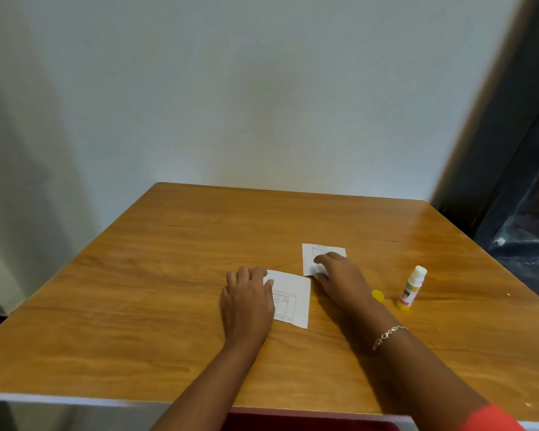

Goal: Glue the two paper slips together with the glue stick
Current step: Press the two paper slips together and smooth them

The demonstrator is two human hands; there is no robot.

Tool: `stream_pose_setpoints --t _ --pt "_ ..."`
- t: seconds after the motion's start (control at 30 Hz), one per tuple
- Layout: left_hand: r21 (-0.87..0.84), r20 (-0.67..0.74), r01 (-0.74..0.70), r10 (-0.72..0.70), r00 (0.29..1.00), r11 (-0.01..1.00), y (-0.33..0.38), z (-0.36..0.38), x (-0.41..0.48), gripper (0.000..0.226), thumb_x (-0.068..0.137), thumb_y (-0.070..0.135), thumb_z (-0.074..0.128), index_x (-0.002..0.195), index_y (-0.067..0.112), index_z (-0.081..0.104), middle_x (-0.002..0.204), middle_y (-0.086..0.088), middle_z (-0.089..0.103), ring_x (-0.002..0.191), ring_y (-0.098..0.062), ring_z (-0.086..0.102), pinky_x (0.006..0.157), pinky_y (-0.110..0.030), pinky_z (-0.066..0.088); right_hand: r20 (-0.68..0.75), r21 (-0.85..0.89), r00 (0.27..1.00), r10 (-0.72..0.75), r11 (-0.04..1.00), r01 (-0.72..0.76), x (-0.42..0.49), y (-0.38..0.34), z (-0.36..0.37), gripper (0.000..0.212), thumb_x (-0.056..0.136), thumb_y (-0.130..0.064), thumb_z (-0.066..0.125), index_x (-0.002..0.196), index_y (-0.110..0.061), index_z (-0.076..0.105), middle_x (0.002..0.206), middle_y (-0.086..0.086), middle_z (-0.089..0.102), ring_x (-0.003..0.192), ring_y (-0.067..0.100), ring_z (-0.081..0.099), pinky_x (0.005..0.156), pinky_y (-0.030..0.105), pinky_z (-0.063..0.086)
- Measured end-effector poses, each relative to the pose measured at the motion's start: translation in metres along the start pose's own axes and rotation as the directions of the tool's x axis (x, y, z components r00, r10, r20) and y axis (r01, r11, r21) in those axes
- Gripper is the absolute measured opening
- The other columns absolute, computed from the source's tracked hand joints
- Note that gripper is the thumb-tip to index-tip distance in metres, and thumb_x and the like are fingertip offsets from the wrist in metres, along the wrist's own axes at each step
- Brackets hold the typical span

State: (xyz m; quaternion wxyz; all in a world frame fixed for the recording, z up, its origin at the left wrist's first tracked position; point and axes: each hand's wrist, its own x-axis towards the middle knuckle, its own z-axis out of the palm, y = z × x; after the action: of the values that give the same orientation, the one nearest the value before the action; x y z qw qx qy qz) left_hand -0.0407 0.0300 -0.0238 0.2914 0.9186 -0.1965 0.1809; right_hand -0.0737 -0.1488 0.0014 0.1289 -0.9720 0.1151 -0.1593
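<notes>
Two white printed paper slips lie on the wooden table [168, 275]. The near slip [293, 298] lies flat, and my left hand [246, 303] rests on its left edge, fingers pressing it down. The far slip [316, 253] lies just behind it, a small gap apart. My right hand [339, 278] covers its lower right part, with thumb and forefinger pinching its near edge. A glue stick [411, 287] with a white top and a yellow base stands upright and uncapped to the right of my right hand. Its yellow cap [377, 295] lies beside my right wrist.
The table's far edge meets a pale wall. A dark window frame [511, 181] runs down the right side. The table's near edge [75, 399] is at the bottom of the view, with bare wood on the left half.
</notes>
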Motion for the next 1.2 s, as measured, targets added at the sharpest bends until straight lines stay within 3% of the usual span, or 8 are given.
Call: stream_pose_setpoints --t 0.13,0.4,0.57,0.77,0.83,1.0,1.1,1.2 --pt "-0.05 -0.013 0.024 -0.024 1.0 0.998 0.0 -0.001 0.001 0.021 0.094 0.026 0.043 0.109 0.018 0.057 0.108 -0.003 0.059 0.101 -0.021 0.045 0.079 -0.032 0.04 0.072 -0.13 0.997 -0.027 0.991 0.037 0.013 0.005 0.011 0.021 0.087 -0.016 0.046 0.066 -0.019 0.042 0.095 0.011 0.065 0.09 0.031 0.058 0.061 0.029 0.03" --pt "-0.116 -0.017 0.073 -0.075 0.997 0.991 0.001 -0.002 0.003 0.019 0.094 0.022 0.041 0.104 0.018 0.057 0.104 -0.001 0.06 0.1 -0.018 0.046 0.078 -0.031 0.04 0.028 -0.266 0.992 -0.12 0.956 0.123 0.012 0.01 0.019 0.018 0.092 -0.017 0.038 0.087 -0.009 0.053 0.095 0.013 0.065 0.081 0.033 0.06 0.057 0.035 0.032" --pt "-0.204 -0.03 0.067 -0.075 0.997 0.977 -0.001 -0.002 0.003 0.016 0.093 0.019 0.044 0.098 0.017 0.058 0.101 0.0 0.063 0.097 -0.018 0.048 0.077 -0.034 0.044 -0.258 -0.029 0.966 0.025 0.999 -0.034 0.004 0.006 -0.003 0.016 0.092 -0.014 0.044 0.09 -0.004 0.056 0.09 0.017 0.065 0.078 0.037 0.058 0.061 0.04 0.04" --pt "-0.341 -0.066 0.043 -0.07 0.995 0.939 -0.004 0.0 0.006 0.011 0.092 0.018 0.049 0.091 0.014 0.06 0.092 0.001 0.065 0.093 -0.02 0.05 0.074 -0.04 0.047 -0.479 0.314 0.875 0.07 0.945 0.096 -0.009 -0.023 -0.05 0.013 0.09 -0.008 0.049 0.084 -0.007 0.061 0.067 0.002 0.059 0.057 0.016 0.051 0.051 0.028 0.033" --pt "-0.447 -0.076 0.093 -0.141 0.987 0.89 -0.006 -0.002 0.006 0.014 0.093 0.025 0.048 0.09 0.019 0.06 0.089 0.007 0.062 0.092 -0.016 0.051 0.073 -0.04 0.048 -0.448 0.427 0.889 0.094 0.896 0.121 -0.014 -0.031 -0.058 0.015 0.091 -0.009 0.049 0.081 -0.007 0.06 0.062 -0.001 0.056 0.054 0.011 0.047 0.051 0.025 0.033" --pt "-0.784 0.019 0.156 -0.227 0.974 0.601 0.001 -0.027 0.008 0.01 0.09 0.027 0.053 0.086 0.029 0.062 0.088 0.002 0.068 0.085 -0.016 0.063 0.066 -0.029 0.05 -0.296 0.634 0.943 0.152 0.769 0.075 -0.022 -0.042 -0.059 0.019 0.092 -0.012 0.047 0.08 -0.003 0.059 0.074 0.022 0.06 0.067 0.034 0.051 0.059 0.045 0.044" --pt "-0.867 0.069 0.161 -0.206 0.976 0.472 0.01 -0.038 0.007 0.019 0.091 0.022 0.052 0.078 0.019 0.064 0.071 0.006 0.069 0.066 -0.007 0.062 0.056 -0.02 0.044 -0.273 0.651 0.947 0.169 0.757 0.052 -0.025 -0.045 -0.053 0.019 0.091 -0.013 0.048 0.08 -0.003 0.059 0.077 0.022 0.061 0.069 0.036 0.053 0.058 0.045 0.044" --pt "-0.897 0.111 0.206 -0.252 0.961 0.391 0.016 -0.046 0.004 0.048 0.085 0.049 0.04 0.075 0.008 0.062 0.068 -0.005 0.065 0.06 -0.01 0.057 0.052 -0.02 0.04 -0.253 0.693 0.948 0.192 0.72 0.039 -0.027 -0.045 -0.046 0.016 0.09 -0.012 0.05 0.08 -0.006 0.06 0.076 0.019 0.062 0.064 0.025 0.05 0.057 0.037 0.038"
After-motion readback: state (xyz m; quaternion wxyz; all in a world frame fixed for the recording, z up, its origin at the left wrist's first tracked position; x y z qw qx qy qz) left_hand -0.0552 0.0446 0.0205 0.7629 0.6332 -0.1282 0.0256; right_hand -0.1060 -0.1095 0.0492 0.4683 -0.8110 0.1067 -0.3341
